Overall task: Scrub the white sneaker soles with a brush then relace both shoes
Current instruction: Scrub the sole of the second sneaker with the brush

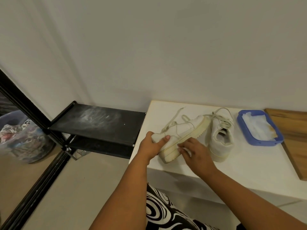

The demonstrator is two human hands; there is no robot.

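A white sneaker (180,130) with a yellowed sole is tilted on its side above the white table (240,166). My left hand (152,146) grips its heel, thumb across the upper. My right hand (193,151) presses against the sole's side near the heel, with something small and white under the fingers; I cannot tell what it is. A second white sneaker (219,138) stands upright just to the right, its laces loose. No brush is visible.
A blue tray (245,130) holding white wipes sits at the back right of the table, beside a wooden board (295,130). A black shoe rack (99,125) stands to the left. A plastic bag in a basket (20,140) sits far left.
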